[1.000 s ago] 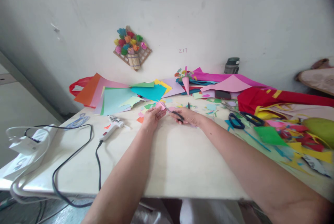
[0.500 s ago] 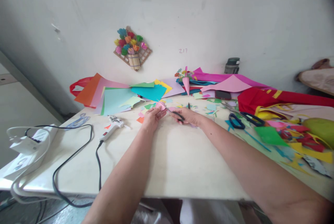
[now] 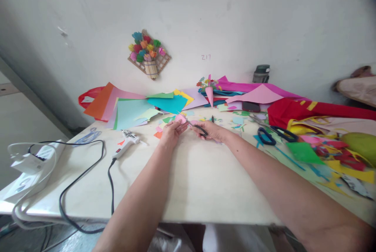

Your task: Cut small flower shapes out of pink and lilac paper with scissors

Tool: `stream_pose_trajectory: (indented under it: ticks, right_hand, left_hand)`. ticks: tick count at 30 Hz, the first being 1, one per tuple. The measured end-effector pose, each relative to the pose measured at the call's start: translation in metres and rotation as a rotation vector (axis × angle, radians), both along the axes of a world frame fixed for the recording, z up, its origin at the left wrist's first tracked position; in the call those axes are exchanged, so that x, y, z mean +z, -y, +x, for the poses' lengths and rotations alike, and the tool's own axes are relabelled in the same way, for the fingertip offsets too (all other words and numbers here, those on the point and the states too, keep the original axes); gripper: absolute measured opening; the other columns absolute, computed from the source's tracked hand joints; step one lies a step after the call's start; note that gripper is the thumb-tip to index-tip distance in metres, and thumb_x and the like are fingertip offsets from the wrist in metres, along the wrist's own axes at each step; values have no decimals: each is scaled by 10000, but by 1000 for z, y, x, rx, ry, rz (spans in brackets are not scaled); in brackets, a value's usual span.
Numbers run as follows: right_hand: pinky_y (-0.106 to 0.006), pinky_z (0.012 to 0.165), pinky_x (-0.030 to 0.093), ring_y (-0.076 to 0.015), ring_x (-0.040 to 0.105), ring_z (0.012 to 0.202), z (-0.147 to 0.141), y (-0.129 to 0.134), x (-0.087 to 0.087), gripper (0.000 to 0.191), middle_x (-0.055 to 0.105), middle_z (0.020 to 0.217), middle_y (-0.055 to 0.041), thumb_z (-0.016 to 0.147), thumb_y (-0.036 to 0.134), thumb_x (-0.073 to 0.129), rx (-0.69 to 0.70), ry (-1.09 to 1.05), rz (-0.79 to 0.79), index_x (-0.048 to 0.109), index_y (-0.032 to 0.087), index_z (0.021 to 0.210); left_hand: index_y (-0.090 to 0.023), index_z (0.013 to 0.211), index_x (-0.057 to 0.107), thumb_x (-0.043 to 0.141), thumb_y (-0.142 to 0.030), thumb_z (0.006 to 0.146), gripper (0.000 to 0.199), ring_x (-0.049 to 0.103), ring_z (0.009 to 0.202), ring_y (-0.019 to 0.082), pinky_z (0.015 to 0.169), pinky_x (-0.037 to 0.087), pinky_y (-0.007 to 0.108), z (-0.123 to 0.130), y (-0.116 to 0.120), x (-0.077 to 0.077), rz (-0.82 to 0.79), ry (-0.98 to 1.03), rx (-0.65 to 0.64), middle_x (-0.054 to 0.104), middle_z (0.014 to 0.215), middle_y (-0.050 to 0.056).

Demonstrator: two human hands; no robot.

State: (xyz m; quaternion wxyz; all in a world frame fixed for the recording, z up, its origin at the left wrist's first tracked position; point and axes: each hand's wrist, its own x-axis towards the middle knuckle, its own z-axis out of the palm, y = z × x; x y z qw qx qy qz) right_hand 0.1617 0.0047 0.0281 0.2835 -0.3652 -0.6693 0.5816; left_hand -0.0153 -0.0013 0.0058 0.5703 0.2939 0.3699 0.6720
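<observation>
My left hand (image 3: 172, 131) is closed on a small piece of pink paper (image 3: 180, 118) over the middle of the table. In my right hand (image 3: 210, 130) is a pair of scissors with black handles (image 3: 201, 129). Their blades point up and left and lie against the pink paper. Whether the blades are fully closed is too small to tell. Small coloured paper scraps (image 3: 167, 119) lie on the table just behind and beside both hands.
A white glue gun (image 3: 127, 144) with a black cord lies left, near a power strip (image 3: 35, 170). Coloured paper sheets (image 3: 133, 111) line the back. Large dark-handled scissors (image 3: 266, 136) and a heap of scraps (image 3: 337, 150) are right. A pink paper cone (image 3: 209, 96) with small flowers stands behind.
Almost nothing differs. Both hands stay in place with the pink paper and scissors, apart from a very slight shift of the paper and blades.
</observation>
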Motion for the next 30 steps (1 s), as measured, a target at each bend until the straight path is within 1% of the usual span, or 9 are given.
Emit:
stream_pose_trajectory:
  ticks: [5, 10, 13, 16, 19, 21, 26, 30]
  right_hand:
    - [-202, 408, 233, -58, 394, 447, 0, 0, -1, 357, 448, 538, 71, 715, 470, 722, -11, 12, 18, 536, 168, 749]
    - [-202, 404, 232, -60, 400, 455, 0, -3, -4, 400, 446, 545, 66, 687, 509, 728, 13, -13, 31, 518, 170, 708]
    - [-199, 396, 232, -63, 399, 453, 1, -4, -7, 396, 449, 538, 63, 675, 499, 738, 13, -27, 29, 515, 173, 703]
    - [-195, 395, 244, -63, 399, 449, 0, -7, -10, 372, 462, 542, 51, 724, 496, 699, 9, -50, 4, 520, 172, 695]
    - [-195, 400, 262, -66, 408, 449, 0, -11, -13, 407, 474, 542, 33, 799, 540, 614, 7, -77, -47, 515, 170, 661]
    - [-196, 400, 267, -68, 415, 450, 0, -14, -15, 424, 484, 545, 27, 809, 555, 601, 11, -88, -72, 516, 170, 653]
    - [-192, 408, 275, -69, 414, 451, 1, -16, -17, 382, 487, 543, 33, 795, 522, 636, 26, -111, -84, 542, 167, 689]
    - [-197, 425, 281, -62, 410, 456, 2, -14, -18, 340, 490, 561, 51, 757, 480, 687, 36, -113, -19, 569, 161, 756]
  left_hand:
    - [-130, 722, 627, 735, -99, 686, 118, 749, 814, 264, 885, 559, 398, 1, 1, 1, -1, 9, 1, 738, 745, 89]
    - [-124, 713, 634, 711, -88, 700, 86, 749, 800, 261, 885, 558, 396, 2, 2, 2, -5, 20, 1, 740, 746, 95]
    - [-129, 707, 629, 710, -88, 697, 92, 748, 787, 257, 882, 560, 396, 1, 2, 1, -4, 24, -1, 739, 740, 91]
    - [-142, 704, 613, 725, -97, 683, 123, 749, 809, 265, 887, 558, 402, 1, 2, 1, 3, 23, -9, 739, 737, 85]
    - [-153, 701, 599, 738, -105, 669, 151, 747, 843, 276, 890, 555, 406, 0, 2, 1, 8, 19, -15, 741, 746, 85]
    - [-154, 700, 596, 737, -105, 667, 153, 747, 847, 275, 885, 556, 405, 0, 2, 0, 8, 16, -15, 743, 750, 87]
    - [-147, 696, 598, 717, -88, 676, 134, 748, 818, 265, 868, 566, 399, 1, 2, 1, -5, 17, -14, 741, 742, 91]
    - [-149, 697, 589, 701, -82, 687, 131, 744, 875, 277, 882, 565, 403, 1, 3, 1, -10, 6, -27, 738, 742, 100]
